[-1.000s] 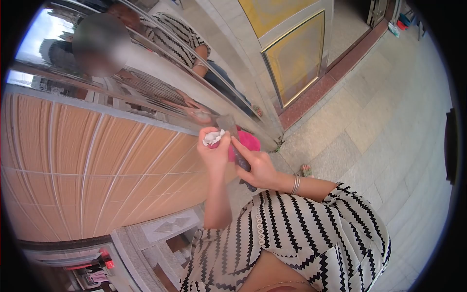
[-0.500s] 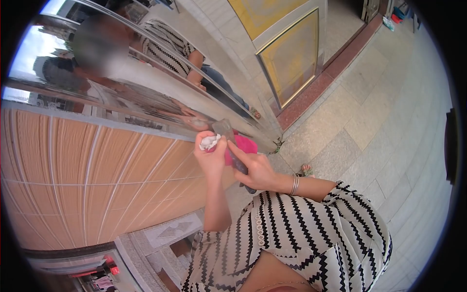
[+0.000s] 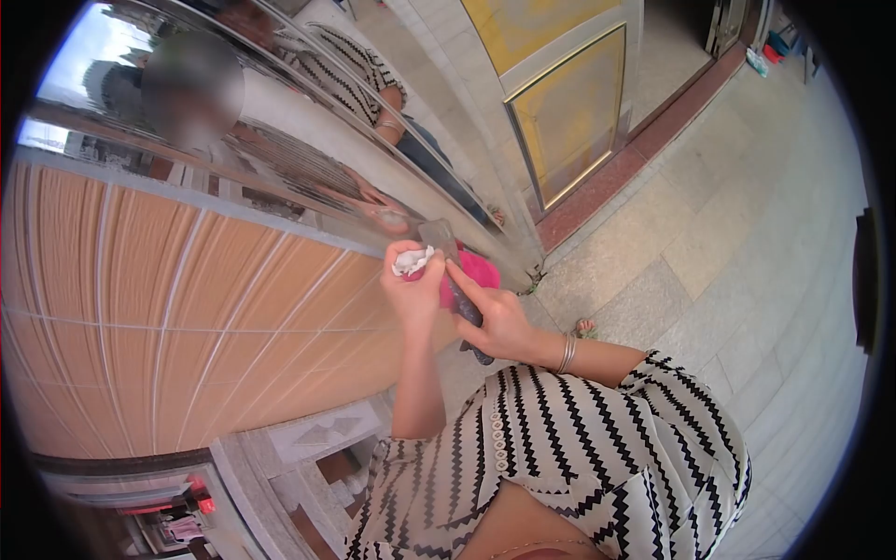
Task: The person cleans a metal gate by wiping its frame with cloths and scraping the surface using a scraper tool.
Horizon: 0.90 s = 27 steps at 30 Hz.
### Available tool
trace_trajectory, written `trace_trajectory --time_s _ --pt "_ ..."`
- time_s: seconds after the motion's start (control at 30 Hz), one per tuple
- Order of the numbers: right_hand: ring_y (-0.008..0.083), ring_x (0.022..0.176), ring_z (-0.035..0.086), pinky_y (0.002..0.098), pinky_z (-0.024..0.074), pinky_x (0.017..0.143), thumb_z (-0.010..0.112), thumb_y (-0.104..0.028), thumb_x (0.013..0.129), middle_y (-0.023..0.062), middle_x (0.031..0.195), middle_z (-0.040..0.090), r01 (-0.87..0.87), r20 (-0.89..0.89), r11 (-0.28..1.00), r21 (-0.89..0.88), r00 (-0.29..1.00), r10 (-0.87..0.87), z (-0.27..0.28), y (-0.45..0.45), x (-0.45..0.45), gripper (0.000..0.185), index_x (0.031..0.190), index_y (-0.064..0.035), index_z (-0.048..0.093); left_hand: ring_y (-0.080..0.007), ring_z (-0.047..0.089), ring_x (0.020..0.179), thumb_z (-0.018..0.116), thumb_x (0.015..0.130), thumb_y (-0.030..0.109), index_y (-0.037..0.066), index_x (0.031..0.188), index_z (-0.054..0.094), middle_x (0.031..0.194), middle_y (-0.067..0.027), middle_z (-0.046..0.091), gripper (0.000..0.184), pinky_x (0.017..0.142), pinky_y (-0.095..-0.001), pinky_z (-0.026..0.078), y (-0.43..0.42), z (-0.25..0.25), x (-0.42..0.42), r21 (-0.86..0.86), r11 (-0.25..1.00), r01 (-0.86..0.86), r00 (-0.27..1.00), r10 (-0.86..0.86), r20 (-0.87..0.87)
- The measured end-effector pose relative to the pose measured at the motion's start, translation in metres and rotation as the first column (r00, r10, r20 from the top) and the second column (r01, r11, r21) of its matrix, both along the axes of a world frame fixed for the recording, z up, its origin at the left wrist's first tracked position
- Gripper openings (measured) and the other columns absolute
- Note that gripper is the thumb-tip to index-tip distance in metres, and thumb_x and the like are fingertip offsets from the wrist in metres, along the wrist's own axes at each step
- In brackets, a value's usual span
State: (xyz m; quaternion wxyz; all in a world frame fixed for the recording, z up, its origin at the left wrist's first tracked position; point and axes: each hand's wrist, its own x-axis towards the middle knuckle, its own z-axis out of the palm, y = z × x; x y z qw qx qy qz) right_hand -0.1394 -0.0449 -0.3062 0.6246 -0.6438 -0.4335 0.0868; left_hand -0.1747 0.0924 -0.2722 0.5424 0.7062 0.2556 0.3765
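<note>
My left hand [image 3: 413,291] is closed around a crumpled white wad [image 3: 411,262] that looks like tissue or paper. In my right hand [image 3: 501,327] is a scraper with a dark handle [image 3: 469,313], the index finger stretched along it. Its flat, wide blade [image 3: 436,237] points away from me, beside the left thumb. The left fingertips are close to the blade; whether they touch it I cannot tell. Behind both hands shows a bright pink thing [image 3: 482,272], perhaps cloth or a bag, partly hidden by them.
A shiny reflective panel [image 3: 308,173] stands above the ribbed orange tile wall [image 3: 205,308] on the left. Ahead are a yellow gold-framed panel [image 3: 569,117] and a reddish stone sill [image 3: 597,191]. Pale floor tiles [image 3: 709,252] run along the right. Stone steps [image 3: 299,443] lie at lower left.
The view has turned slightly, so the wall and doorway sit differently. Both hands appear a little farther right, with the same hold on the scraper and white wad.
</note>
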Motion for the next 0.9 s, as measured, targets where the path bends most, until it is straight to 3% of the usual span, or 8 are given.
trace_trajectory --time_s 0.3,0.5,0.6,0.7,0.73,0.83,0.9 --pt "0.0325 0.059 0.060 0.0409 0.0462 0.057 0.063 -0.017 0.082 0.0150 0.067 0.059 -0.010 0.038 0.999 -0.030 0.999 0.011 0.000 0.001 0.006 0.070 0.144 -0.0016 0.035 -0.0020 0.050 0.068 0.069 0.081 -0.002 0.007 0.087 0.053 0.078 0.0041 0.055 0.019 0.059 -0.0178 0.040 0.005 -0.003 0.005 0.045 0.999 0.017 1.000 -0.017 0.002" --pt "0.0295 0.068 0.065 0.0382 0.0494 0.063 0.061 -0.020 0.089 0.0128 0.073 0.063 -0.080 -0.075 0.996 0.034 0.994 0.082 -0.005 -0.005 0.011 0.054 0.138 -0.0053 0.043 -0.0016 0.047 0.067 0.068 0.080 -0.004 0.009 0.091 0.052 0.078 0.0056 0.051 0.023 0.058 -0.0181 0.038 0.018 -0.008 -0.015 -0.041 0.994 0.104 0.994 -0.103 0.028" --pt "0.0272 0.078 0.065 0.0356 0.0500 0.072 0.061 -0.020 0.090 0.0131 0.084 0.065 0.011 -0.401 0.998 0.068 0.916 0.018 -0.013 -0.007 0.018 0.042 0.127 -0.0053 0.049 -0.0030 0.047 0.067 0.072 0.074 -0.003 0.009 0.088 0.052 0.076 0.0055 0.050 0.028 0.057 -0.0195 0.038 0.017 -0.004 -0.032 -0.041 0.994 0.100 0.995 -0.098 0.028" --pt "0.0261 0.088 0.063 0.0350 0.0480 0.079 0.062 -0.020 0.089 0.0150 0.093 0.063 0.177 -0.440 0.981 0.081 0.889 -0.124 -0.024 0.009 0.039 0.035 0.117 -0.0036 0.050 -0.0034 0.046 0.067 0.073 0.071 -0.003 0.009 0.086 0.051 0.077 0.0059 0.048 0.029 0.057 -0.0202 0.037 0.025 -0.009 -0.053 0.017 0.995 0.103 0.993 -0.104 0.051" --pt "0.0265 0.097 0.058 0.0356 0.0449 0.086 0.063 -0.016 0.087 0.0161 0.101 0.058 0.199 -0.400 0.975 0.104 0.905 -0.142 -0.013 0.012 0.047 0.032 0.114 -0.0025 0.049 -0.0033 0.043 0.066 0.075 0.068 0.000 0.010 0.086 0.051 0.076 0.0063 0.045 0.032 0.057 -0.0199 0.035 0.025 -0.005 -0.057 0.041 0.997 0.072 0.996 -0.074 0.044" --pt "0.0283 0.100 0.050 0.0357 0.0412 0.091 0.064 -0.007 0.082 0.0152 0.109 0.046 0.216 -0.168 0.905 0.366 0.972 -0.164 0.037 0.034 0.067 0.033 0.111 -0.0005 0.048 -0.0030 0.040 0.066 0.076 0.067 0.002 0.010 0.087 0.050 0.076 0.0067 0.043 0.034 0.057 -0.0199 0.033 0.035 -0.003 -0.073 0.082 0.993 0.088 0.989 -0.097 0.114" --pt "0.0321 0.102 0.047 0.0388 0.0401 0.091 0.064 -0.002 0.081 0.0164 0.111 0.045 0.199 0.040 0.817 0.541 0.964 -0.262 0.063 0.057 0.073 0.034 0.112 -0.0020 0.051 -0.0037 0.039 0.066 0.076 0.064 0.005 0.010 0.087 0.048 0.076 0.0063 0.042 0.036 0.058 -0.0202 0.032 0.036 0.003 -0.080 0.088 0.994 0.070 0.989 -0.080 0.122"
